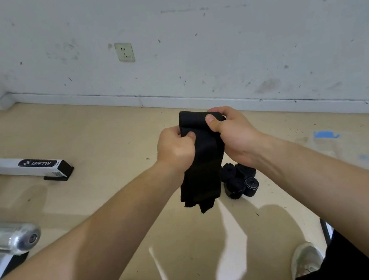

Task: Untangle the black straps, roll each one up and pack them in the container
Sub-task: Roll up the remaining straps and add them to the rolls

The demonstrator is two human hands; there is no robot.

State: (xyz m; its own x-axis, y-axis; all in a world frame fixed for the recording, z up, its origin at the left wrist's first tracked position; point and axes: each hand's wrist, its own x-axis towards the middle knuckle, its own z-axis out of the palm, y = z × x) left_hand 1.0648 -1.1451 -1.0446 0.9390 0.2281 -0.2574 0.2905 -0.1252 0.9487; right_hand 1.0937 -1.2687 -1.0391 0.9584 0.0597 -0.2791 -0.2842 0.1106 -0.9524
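Strap point(203, 151) is held in mid-air at chest front, long axis near vertical: rolled top end sits between both thumbs, loose tail hangs straight down below the grip toward the floor point(107, 131), so the next roll turns likely feed upward from that tail. Left hand point(175, 150) is closed on the strap's left edge just under the roll, right hand point(231, 131) closed on the roll's right end, both equally near. About 4 finished rolls point(239, 180) lie on the beige floor just right of the tail, near a scuffed wall point(213, 42); container not visible.
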